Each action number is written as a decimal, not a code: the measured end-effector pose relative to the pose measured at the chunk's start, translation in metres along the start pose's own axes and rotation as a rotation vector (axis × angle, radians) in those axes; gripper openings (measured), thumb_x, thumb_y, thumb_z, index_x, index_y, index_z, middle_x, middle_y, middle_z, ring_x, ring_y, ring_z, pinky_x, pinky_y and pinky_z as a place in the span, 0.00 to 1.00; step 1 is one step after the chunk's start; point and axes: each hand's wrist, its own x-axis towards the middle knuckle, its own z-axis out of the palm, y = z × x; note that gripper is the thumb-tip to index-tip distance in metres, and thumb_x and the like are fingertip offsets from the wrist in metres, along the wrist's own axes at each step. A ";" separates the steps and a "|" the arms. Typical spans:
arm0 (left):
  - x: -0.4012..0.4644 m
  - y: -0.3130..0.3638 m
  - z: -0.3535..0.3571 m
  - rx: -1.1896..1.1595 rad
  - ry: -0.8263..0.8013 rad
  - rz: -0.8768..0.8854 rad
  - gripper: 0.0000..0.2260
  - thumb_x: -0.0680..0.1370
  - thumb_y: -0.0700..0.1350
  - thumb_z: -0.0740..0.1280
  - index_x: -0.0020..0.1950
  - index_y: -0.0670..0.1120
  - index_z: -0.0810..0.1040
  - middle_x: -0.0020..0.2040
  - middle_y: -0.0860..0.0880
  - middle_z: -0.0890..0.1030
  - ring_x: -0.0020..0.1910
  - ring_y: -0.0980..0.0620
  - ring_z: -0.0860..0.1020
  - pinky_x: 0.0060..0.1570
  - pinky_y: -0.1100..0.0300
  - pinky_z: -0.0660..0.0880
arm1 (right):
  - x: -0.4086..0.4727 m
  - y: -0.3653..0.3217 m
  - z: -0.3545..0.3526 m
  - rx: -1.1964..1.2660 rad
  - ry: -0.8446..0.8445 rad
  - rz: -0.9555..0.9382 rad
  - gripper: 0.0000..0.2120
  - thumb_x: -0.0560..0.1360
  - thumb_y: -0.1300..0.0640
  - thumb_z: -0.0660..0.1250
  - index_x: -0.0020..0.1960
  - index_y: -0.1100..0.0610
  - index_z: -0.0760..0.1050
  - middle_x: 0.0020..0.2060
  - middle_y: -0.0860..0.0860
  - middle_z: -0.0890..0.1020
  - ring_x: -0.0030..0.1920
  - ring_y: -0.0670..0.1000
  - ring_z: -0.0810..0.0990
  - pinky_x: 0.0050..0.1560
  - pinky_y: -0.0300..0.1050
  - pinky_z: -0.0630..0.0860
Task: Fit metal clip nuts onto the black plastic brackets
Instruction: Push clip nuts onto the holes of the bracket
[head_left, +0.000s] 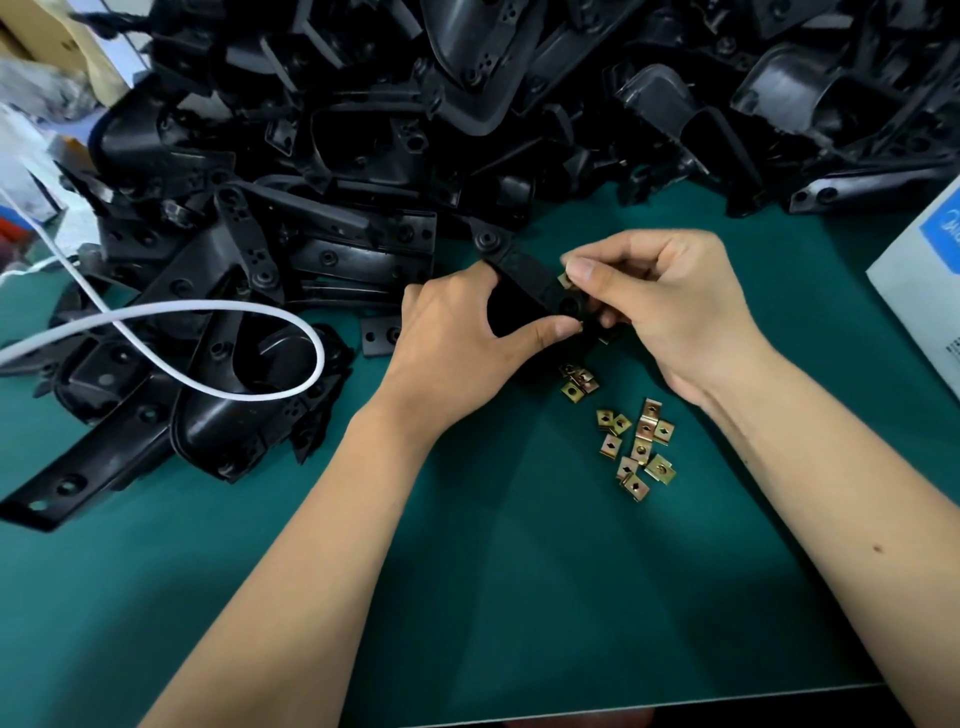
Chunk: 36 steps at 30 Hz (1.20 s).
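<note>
My left hand (457, 332) grips a black plastic bracket (524, 275) just above the green mat, thumb underneath and fingers curled over its top. My right hand (660, 306) pinches a brass-coloured clip nut (564, 280) against the bracket's right edge, next to a round hole. Several loose clip nuts (636, 447) lie on the mat below my hands, and a smaller cluster of nuts (579, 382) sits right under the bracket.
A big heap of black brackets (415, 130) fills the back and left of the green mat (493, 571). A white cable (208, 332) loops over the left pile. A white and blue box (924, 270) stands at the right edge.
</note>
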 end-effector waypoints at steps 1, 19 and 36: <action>0.000 0.000 0.000 0.005 -0.001 0.003 0.27 0.68 0.75 0.65 0.56 0.57 0.80 0.47 0.60 0.82 0.52 0.54 0.80 0.62 0.44 0.75 | 0.000 0.000 0.000 -0.020 -0.014 -0.009 0.04 0.75 0.59 0.76 0.45 0.50 0.88 0.42 0.52 0.88 0.40 0.49 0.82 0.36 0.39 0.77; -0.001 -0.004 0.004 0.175 -0.005 0.062 0.22 0.69 0.75 0.62 0.49 0.60 0.75 0.46 0.56 0.82 0.49 0.53 0.78 0.61 0.54 0.63 | 0.005 -0.012 -0.011 -0.250 -0.250 -0.208 0.13 0.75 0.63 0.75 0.57 0.54 0.81 0.38 0.54 0.85 0.38 0.50 0.80 0.46 0.42 0.77; -0.002 0.001 0.002 0.126 0.021 0.018 0.31 0.70 0.75 0.58 0.57 0.52 0.78 0.50 0.56 0.83 0.55 0.52 0.79 0.66 0.47 0.68 | 0.006 -0.009 -0.016 -0.529 -0.022 -0.171 0.05 0.80 0.54 0.70 0.54 0.51 0.84 0.39 0.43 0.86 0.41 0.42 0.82 0.48 0.42 0.78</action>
